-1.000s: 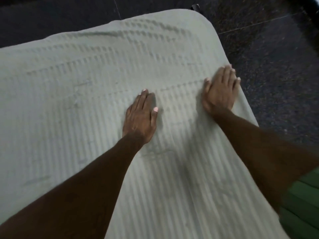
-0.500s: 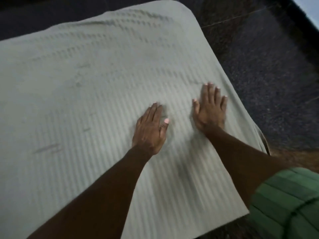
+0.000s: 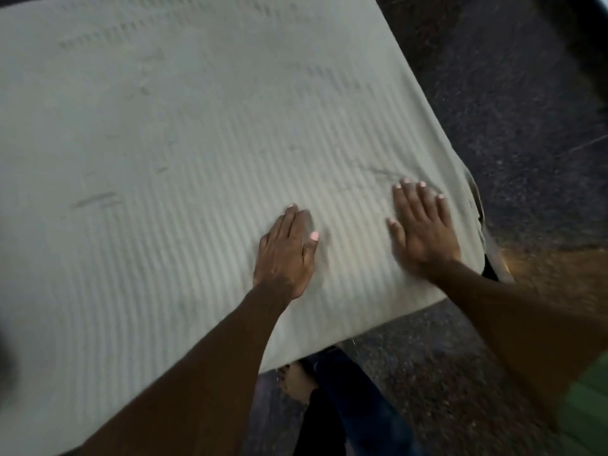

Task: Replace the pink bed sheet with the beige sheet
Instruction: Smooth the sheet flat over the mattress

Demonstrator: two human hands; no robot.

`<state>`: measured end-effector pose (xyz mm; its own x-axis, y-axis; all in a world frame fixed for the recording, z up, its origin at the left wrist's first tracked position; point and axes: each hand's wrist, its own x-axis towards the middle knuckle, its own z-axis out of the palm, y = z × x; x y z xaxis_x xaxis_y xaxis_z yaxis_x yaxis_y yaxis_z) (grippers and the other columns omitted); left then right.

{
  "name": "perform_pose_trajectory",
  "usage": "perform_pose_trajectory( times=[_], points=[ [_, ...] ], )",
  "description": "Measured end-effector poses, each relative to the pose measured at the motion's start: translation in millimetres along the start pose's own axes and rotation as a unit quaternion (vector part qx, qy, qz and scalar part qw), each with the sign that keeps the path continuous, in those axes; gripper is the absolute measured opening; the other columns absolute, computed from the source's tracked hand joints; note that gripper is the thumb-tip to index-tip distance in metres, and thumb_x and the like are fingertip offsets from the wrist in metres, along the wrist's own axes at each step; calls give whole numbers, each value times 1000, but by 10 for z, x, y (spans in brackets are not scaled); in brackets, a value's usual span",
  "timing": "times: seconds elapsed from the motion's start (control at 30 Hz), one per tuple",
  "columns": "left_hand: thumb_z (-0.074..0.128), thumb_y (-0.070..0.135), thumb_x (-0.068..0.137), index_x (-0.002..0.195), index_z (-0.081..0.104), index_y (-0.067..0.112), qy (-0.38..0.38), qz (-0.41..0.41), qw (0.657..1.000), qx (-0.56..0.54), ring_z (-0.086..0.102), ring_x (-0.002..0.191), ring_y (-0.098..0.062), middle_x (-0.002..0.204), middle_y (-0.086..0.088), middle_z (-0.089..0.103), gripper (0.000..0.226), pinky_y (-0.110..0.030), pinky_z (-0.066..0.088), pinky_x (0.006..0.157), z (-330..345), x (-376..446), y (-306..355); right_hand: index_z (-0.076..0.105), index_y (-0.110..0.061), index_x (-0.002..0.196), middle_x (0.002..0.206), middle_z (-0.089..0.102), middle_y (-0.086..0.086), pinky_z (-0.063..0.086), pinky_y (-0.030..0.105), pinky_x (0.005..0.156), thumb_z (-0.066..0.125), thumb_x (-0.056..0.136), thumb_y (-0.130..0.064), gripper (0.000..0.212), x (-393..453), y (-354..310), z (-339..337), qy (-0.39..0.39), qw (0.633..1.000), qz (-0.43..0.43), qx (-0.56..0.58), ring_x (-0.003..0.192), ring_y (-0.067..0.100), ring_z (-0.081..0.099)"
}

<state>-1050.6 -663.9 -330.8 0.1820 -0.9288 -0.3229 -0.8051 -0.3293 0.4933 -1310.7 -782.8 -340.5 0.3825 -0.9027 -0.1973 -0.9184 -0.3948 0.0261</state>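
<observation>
The beige sheet [image 3: 171, 153] lies spread over the bed, ribbed and faintly creased. We press our left hand [image 3: 285, 255] and right hand [image 3: 422, 230] flat on it near the corner, fingers [image 3: 415, 205] straight and held close together. Dark speckled floor [image 3: 526, 126] lies beyond.

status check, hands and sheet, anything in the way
Left hand and right hand both flat, fingers straight, pressing the beige sheet. Sheet spread over the bed, faint creases near the right edge. No pink sheet in view. Nothing in the way on top.
</observation>
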Motion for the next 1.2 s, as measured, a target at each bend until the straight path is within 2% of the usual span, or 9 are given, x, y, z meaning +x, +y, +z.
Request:
perform_pose_trajectory(
  times=[0.17, 0.3, 0.4, 0.53, 0.7, 0.8, 0.9, 1.1, 1.2],
  points=[
    [21, 50, 108, 162, 24, 18, 6, -61, 998, -23, 13, 157, -21, 172, 0, 12, 63, -43, 17, 125, 241, -367, 234, 4, -8, 163, 171, 2, 14, 5, 50, 127, 25, 107, -49, 72, -280, -257, 2, 11, 997, 52, 56, 158, 29, -1],
    [23, 45, 109, 160, 31, 17, 52, -97, 992, -56, 15, 157, -21, 171, -3, 17, 59, -45, 19, 125, 439, -427, 527, 2, -11, 164, 171, -5, 12, 3, 49, 127, 30, 105, -50, 76, -667, -1064, 221, -35, 989, -115, 81, 158, 27, -9],
    [29, 43, 109, 160, 30, 19, 50, -118, 991, -43, 12, 157, -18, 171, 0, 14, 56, -43, 18, 126, 602, -580, 637, -9, -17, 163, 171, -15, 5, 0, 49, 127, 33, 103, -54, 82, -950, -999, 373, -62, 977, -202, 21, 157, 23, -16],
    [49, 30, 102, 159, 28, 19, 40, -94, 995, 13, 16, 156, -23, 171, -2, 14, 62, -45, 23, 124, 754, -966, 793, -3, -22, 164, 172, -7, -1, 5, 51, 127, 17, 110, -48, 64, -1069, -62, 314, -14, 994, -100, 50, 158, 21, -9],
    [61, 23, 88, 148, 38, 16, 45, -65, 995, 68, 35, 140, -32, 154, -11, 35, 65, -45, 35, 114, 920, -1209, 1145, 32, -13, 153, 160, 31, 10, 32, 51, 113, 48, 103, -45, 62, -1138, 560, 139, 30, 995, 45, 88, 146, 33, 30],
    [64, 25, 86, 141, 47, 17, 47, -26, 995, 80, 44, 126, -31, 137, -10, 44, 58, -43, 42, 108, 977, -1051, 1435, 52, -10, 126, 130, 51, 14, 40, 48, 101, 64, 94, -38, 44, -1117, 624, 74, 75, 970, 175, 152, 124, 36, 46],
    [69, 30, 87, 135, 53, 18, 31, 12, 996, 87, 49, 120, -28, 130, -7, 50, 52, -41, 47, 100, 1044, -837, 1693, 58, -12, 115, 124, 56, 10, 47, 44, 93, 66, 96, -26, 25, -1051, 691, 88, 75, 931, 251, 253, 119, 31, 54],
    [69, 22, 89, 108, 71, 18, 27, -32, 992, 117, 59, 106, -26, 111, -3, 66, 19, -38, 51, 79, 1249, -611, 2097, 67, -12, 107, 118, 60, 11, 53, 43, 94, 63, 95, -16, 13, -932, 935, 103, 42, 965, 180, 187, 113, 32, 60],
    [62, 23, 91, 102, 72, 20, 8, -25, 995, 97, 62, 99, -25, 105, -2, 67, 15, -36, 50, 75, 1292, -583, 2220, 64, -12, 106, 114, 61, 12, 50, 45, 96, 60, 94, -17, 13, -931, 1080, 91, 47, 956, 177, 230, 111, 33, 59]
  ],
)
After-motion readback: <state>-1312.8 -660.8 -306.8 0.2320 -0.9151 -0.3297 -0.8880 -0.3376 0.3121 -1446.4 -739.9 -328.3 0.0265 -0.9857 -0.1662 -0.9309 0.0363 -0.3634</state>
